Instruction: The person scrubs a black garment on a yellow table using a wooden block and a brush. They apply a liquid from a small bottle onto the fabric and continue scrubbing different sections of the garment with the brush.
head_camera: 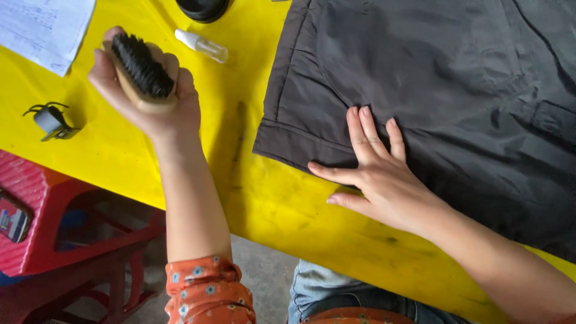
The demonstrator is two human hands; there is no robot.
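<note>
Wooden brush (142,71) is clenched in left grip (144,90), bristles up, held over the yellow desk (240,180) left of the dark garment (444,90). Right grip (375,174) is released, pressed flat on garment's lower-left corner.

White printed sheet (45,30), table's far-left corner

Black-bristled brush (143,67), dark grey garment (444,90)

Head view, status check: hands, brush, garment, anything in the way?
Left hand grips wooden brush, bristles up, raised off the garment. Right hand flat on dark grey garment. Small spray bottle lies between.
</note>
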